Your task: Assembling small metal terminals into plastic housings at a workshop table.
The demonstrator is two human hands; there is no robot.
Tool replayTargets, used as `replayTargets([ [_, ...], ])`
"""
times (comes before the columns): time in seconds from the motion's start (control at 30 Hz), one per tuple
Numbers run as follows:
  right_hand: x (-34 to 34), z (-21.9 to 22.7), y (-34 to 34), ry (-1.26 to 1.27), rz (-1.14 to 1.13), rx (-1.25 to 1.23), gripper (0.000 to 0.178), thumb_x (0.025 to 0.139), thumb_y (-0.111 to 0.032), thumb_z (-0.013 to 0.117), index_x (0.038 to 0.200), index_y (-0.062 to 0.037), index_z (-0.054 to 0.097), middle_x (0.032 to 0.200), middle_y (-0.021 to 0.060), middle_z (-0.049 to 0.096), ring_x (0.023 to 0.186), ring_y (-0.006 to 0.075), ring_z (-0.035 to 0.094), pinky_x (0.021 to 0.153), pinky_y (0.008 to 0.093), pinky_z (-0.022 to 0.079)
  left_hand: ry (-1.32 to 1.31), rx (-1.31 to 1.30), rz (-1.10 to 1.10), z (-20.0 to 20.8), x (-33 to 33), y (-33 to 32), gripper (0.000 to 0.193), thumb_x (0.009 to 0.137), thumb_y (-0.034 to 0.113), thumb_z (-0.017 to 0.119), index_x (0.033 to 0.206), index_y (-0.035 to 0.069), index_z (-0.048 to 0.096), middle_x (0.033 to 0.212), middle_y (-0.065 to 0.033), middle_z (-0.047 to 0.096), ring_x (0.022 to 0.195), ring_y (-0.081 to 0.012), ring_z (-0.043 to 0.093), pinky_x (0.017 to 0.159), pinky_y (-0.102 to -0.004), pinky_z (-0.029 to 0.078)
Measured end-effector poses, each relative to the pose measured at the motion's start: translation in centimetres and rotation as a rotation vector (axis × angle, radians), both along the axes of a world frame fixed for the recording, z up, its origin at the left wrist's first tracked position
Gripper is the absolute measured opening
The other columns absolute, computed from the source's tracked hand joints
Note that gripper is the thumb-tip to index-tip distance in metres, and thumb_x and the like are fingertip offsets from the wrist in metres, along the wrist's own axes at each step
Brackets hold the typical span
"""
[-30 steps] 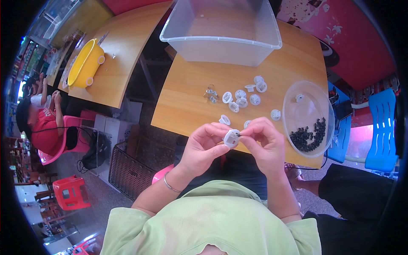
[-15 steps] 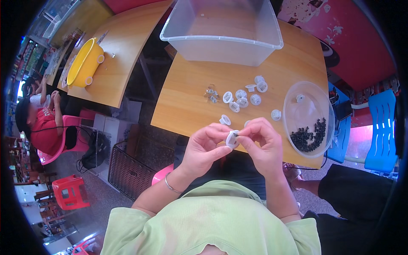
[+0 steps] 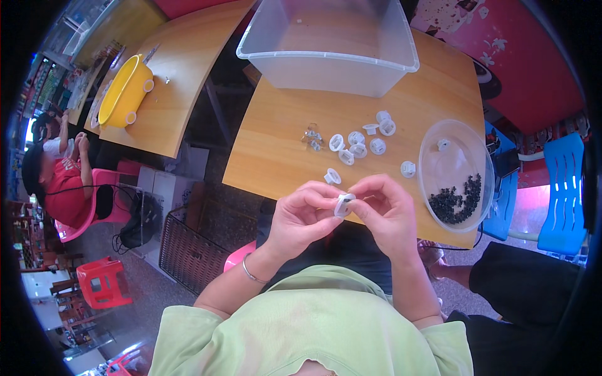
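Just off the table's near edge, my left hand (image 3: 302, 216) pinches a white round plastic part (image 3: 342, 206) between thumb and fingers. My right hand (image 3: 385, 213) is closed at the part's right side, its thumb and forefinger touching it. A small dark piece shows at those right fingertips, too small to make out fully. Several similar white round parts (image 3: 357, 150) lie scattered on the table beyond my hands, one (image 3: 332, 176) close to my left fingers. To the right, a clear round tray (image 3: 433, 135) holds a heap of small black pieces (image 3: 453, 205) and one white part (image 3: 443, 145).
A large translucent bin (image 3: 326, 72) stands at the table's far side. Small shiny metal pieces (image 3: 311, 138) lie left of the white parts. On another table at left sits a yellow tub (image 3: 122, 91), near two seated people. Blue chairs (image 3: 560, 194) stand at right.
My right hand has shifted slightly left, and its fingers now cover a white part that showed just beyond them. The white part stays pinched in my left hand, nearly still.
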State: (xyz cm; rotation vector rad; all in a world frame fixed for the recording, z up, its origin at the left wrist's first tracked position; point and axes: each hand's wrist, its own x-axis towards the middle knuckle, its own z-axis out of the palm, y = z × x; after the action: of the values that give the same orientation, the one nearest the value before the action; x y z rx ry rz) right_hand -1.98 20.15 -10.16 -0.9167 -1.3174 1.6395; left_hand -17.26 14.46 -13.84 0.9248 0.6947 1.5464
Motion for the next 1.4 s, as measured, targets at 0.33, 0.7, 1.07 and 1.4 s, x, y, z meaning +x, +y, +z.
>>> replayTargets([
  [0.33, -0.1, -0.8, -0.1, -0.099, -0.024, 0.254, 0.013, 0.075, 0.002, 0.068, 0.087, -0.0005, 0.063, 0.085, 0.0053, 0.058, 0.075, 0.0115, 0.059, 0.067, 0.023, 0.05, 0.114, 0.018, 0.098, -0.1, 0.1, -0.1, 0.019, 0.076, -0.014, 0.058, 0.089, -0.001, 0.059, 0.111, -0.0145, 0.056, 0.1, -0.0166, 0.058, 0.083, -0.0262, 0.05],
  [0.7, 0.4, -1.3, -0.8, 0.094, 0.072, 0.29, 0.022, 0.071, 0.017, 0.063, 0.087, 0.0008, 0.06, 0.09, 0.007, 0.05, 0.083, 0.0138, 0.054, 0.072, 0.023, 0.048, 0.229, 0.046, 0.131, 1.0, -0.2, -0.2, 0.014, 0.076, -0.013, 0.06, 0.084, -0.001, 0.059, 0.104, -0.0208, 0.06, 0.095, -0.0211, 0.061, 0.081, -0.0284, 0.05],
  [1.07, -0.6, -1.7, -1.1, -0.187, -0.212, 0.651, 0.026, 0.062, 0.003, 0.072, 0.083, -0.005, 0.058, 0.08, 0.0072, 0.058, 0.075, 0.0199, 0.059, 0.063, 0.0294, 0.048, 0.558, 0.215, 0.319, 1.7, 0.1, 0.1, 0.019, 0.071, -0.013, 0.065, 0.082, 0.0, 0.057, 0.099, -0.0168, 0.06, 0.089, -0.0212, 0.062, 0.073, -0.028, 0.053],
  [1.4, -1.3, -1.6, -1.8, -0.166, -0.227, 0.745, 0.032, 0.06, 0.015, 0.062, 0.086, -0.0025, 0.054, 0.088, 0.0102, 0.052, 0.079, 0.0183, 0.058, 0.07, 0.0283, 0.049, 0.913, 0.553, 0.554, 1.9, 0.0, 0.2, 0.026, 0.065, -0.009, 0.073, 0.081, 0.004, 0.056, 0.094, -0.0134, 0.062, 0.085, -0.0273, 0.062, 0.071, -0.033, 0.054],
])
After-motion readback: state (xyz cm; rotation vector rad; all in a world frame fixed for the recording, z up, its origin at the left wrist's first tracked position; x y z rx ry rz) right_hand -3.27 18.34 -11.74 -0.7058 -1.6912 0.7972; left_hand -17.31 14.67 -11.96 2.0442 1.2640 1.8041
